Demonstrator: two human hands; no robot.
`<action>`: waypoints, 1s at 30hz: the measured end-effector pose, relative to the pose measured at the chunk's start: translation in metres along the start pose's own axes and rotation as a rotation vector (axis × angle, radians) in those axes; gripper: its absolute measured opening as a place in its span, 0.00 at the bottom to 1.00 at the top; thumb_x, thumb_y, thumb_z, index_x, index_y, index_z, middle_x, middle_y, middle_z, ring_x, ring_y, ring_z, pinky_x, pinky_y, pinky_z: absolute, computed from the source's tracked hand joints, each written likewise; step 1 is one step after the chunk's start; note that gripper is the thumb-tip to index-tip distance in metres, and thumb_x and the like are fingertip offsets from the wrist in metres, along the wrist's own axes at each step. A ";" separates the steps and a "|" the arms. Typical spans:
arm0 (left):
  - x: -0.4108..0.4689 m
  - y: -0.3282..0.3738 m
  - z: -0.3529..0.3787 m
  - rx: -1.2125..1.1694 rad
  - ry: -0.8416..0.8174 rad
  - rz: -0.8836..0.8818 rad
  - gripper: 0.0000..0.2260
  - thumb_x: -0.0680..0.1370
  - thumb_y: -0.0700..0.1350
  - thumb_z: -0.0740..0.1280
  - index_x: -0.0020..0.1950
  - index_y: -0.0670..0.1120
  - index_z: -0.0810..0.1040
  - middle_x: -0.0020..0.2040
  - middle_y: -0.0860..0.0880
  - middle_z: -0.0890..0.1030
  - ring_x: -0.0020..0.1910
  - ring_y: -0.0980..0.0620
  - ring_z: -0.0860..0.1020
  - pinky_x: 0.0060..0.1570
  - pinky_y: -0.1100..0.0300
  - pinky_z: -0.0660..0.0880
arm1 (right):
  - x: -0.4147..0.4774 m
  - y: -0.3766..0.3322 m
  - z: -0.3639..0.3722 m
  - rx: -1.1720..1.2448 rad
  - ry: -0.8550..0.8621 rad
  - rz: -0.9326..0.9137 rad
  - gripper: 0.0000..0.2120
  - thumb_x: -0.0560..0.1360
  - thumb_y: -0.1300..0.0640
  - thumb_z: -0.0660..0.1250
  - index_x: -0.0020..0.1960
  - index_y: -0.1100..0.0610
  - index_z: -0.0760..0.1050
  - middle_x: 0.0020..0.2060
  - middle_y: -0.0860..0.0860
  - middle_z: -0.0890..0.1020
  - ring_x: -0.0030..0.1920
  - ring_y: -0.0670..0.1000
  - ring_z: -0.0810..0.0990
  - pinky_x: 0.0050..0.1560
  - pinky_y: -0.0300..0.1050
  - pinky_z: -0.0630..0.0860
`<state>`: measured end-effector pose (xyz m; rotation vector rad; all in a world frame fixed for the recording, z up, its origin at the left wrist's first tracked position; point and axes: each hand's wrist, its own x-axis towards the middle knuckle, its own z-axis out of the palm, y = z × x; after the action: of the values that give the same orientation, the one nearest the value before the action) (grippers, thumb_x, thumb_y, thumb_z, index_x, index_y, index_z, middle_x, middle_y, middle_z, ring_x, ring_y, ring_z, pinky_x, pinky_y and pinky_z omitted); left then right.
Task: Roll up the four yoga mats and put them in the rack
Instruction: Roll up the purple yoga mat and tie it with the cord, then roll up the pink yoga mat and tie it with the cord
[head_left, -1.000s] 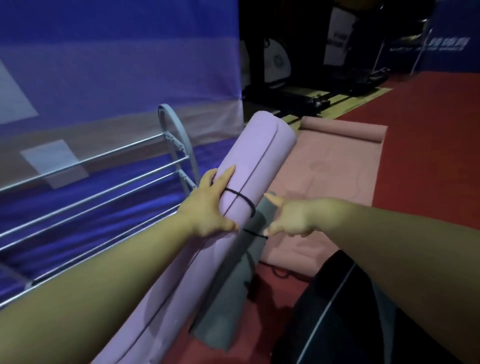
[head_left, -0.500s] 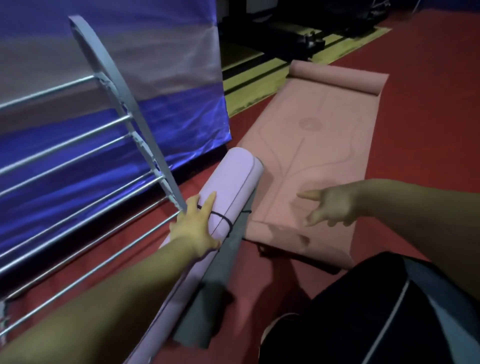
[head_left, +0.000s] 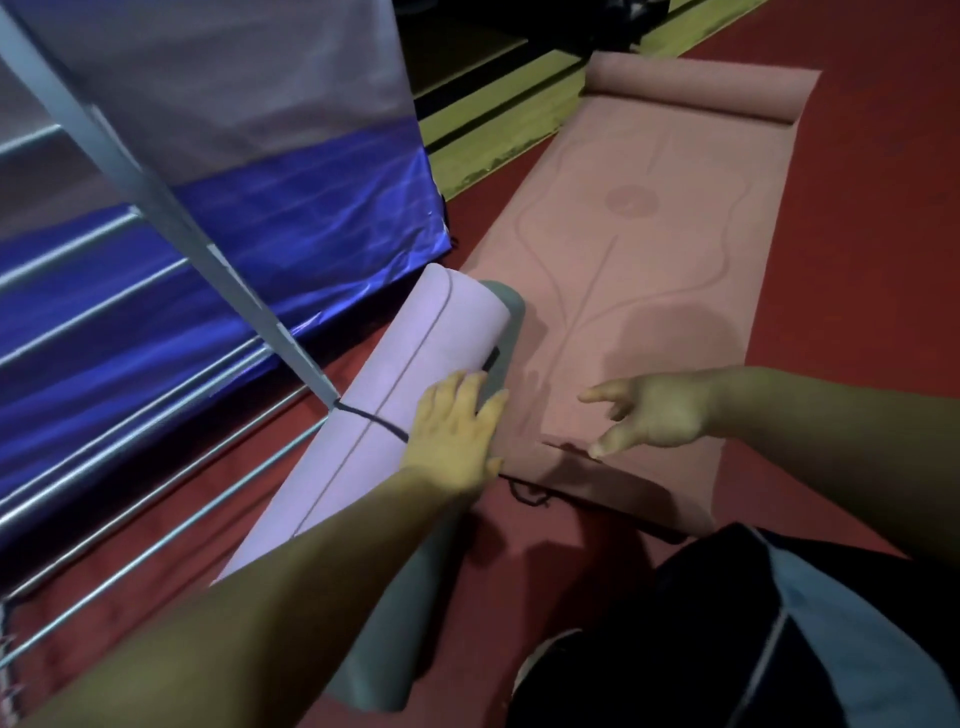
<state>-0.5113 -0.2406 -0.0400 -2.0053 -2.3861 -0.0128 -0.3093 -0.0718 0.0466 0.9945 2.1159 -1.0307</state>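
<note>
A rolled lilac yoga mat (head_left: 415, 358) with a black band around it lies low beside the end of the grey metal rack (head_left: 156, 187). My left hand (head_left: 452, 426) rests flat on its right side, fingers straight. A grey rolled mat (head_left: 395, 623) lies against the lilac one on its right, mostly under my arm. My right hand (head_left: 654, 410) hovers with relaxed fingers, holding nothing, over the near end of a pink mat (head_left: 649, 249) spread on the floor, whose far end is partly rolled.
The rack's horizontal bars (head_left: 130, 405) run to the left, with a blue and white banner (head_left: 291, 218) behind them. The floor (head_left: 872, 260) is red, with a yellow-green strip at the back. A black cord (head_left: 530, 493) lies at the pink mat's near edge. My dark trousers fill the bottom right.
The lilac mat has come down from a raised tilt to lie low by the rack's end. My right hand let go of the black band and moved right over the pink mat.
</note>
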 end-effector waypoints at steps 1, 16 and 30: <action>0.006 0.003 0.009 -0.010 0.001 0.021 0.37 0.66 0.56 0.76 0.73 0.47 0.72 0.73 0.39 0.68 0.71 0.37 0.64 0.70 0.41 0.60 | 0.003 0.011 0.005 0.026 0.009 0.018 0.41 0.71 0.40 0.76 0.79 0.44 0.62 0.72 0.51 0.74 0.71 0.52 0.72 0.71 0.46 0.67; 0.084 0.051 0.097 -0.405 -0.471 -0.092 0.40 0.73 0.69 0.66 0.81 0.57 0.57 0.77 0.55 0.67 0.76 0.50 0.65 0.73 0.45 0.60 | 0.073 0.120 0.060 0.021 0.311 -0.026 0.27 0.74 0.49 0.75 0.71 0.49 0.75 0.62 0.51 0.82 0.62 0.53 0.78 0.55 0.36 0.68; 0.113 0.087 0.042 0.013 -0.707 -0.225 0.49 0.68 0.80 0.58 0.82 0.58 0.49 0.82 0.44 0.53 0.79 0.30 0.42 0.71 0.27 0.40 | -0.025 0.189 -0.011 0.080 0.506 -0.068 0.25 0.71 0.51 0.79 0.67 0.49 0.79 0.38 0.40 0.78 0.39 0.34 0.79 0.41 0.25 0.68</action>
<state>-0.4452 -0.1130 -0.0804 -1.9444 -2.9683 0.8349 -0.1437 0.0083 -0.0039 1.3417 2.5408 -0.9757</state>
